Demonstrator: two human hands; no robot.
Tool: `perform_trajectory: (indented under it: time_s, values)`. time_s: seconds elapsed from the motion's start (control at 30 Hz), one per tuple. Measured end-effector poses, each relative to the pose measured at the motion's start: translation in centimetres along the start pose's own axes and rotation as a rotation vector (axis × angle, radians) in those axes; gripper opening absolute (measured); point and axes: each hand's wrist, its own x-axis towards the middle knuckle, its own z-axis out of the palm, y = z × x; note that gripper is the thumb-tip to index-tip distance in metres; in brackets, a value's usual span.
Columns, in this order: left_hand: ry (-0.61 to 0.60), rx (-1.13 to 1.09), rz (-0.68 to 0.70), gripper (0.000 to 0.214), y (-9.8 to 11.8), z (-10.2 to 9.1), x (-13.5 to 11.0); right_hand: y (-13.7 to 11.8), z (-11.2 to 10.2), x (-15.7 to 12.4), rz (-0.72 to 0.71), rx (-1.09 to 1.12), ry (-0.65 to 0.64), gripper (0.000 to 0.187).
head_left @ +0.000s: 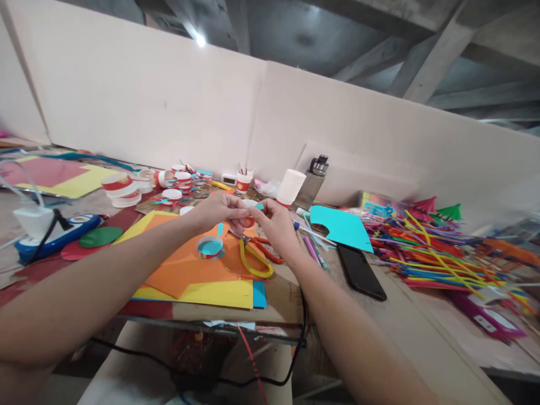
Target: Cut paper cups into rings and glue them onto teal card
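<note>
Above the orange paper (169, 264), my two hands meet around a small cut-down paper cup (250, 222) with a red and white side. My left hand (221, 212) pinches it from the left, its fingers closed. On the other side, my right hand (276, 224) has thumb and forefinger closed at a short blue paper strip (259, 206) by the cup's rim. My fingers hide much of the cup. Just below lie yellow-handled scissors (256, 264) and an orange-red-handled pair (268, 250). A cut cup ring (210, 247) with blue inside rests on the orange paper.
Stacked white cups (291, 187) and a grey bottle (311, 183) stand at the back. Cut cup pieces (182, 183) cluster at back left. Rightward are a cut turquoise sheet (343, 225), a black phone (360, 271) and piled pipe cleaners (434, 253). A blue power strip (59, 239) sits left.
</note>
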Motion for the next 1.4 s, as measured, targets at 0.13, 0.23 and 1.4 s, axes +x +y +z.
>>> perform_trajectory:
  time_s: [0.13,0.23,1.4]
  values:
    - [0.018,0.093,-0.041,0.034,0.3,0.3,-0.2,-0.4,0.3,-0.4,-0.014,-0.119,0.050,0.030]
    - [0.081,0.152,-0.070,0.034,0.0,0.0,0.0,-0.5,0.3,-0.5,0.018,-0.125,0.089,0.032]
    - [0.391,-0.534,0.135,0.028,-1.3,1.1,1.4,0.0,1.3,-1.0,0.006,0.150,0.020,0.031]
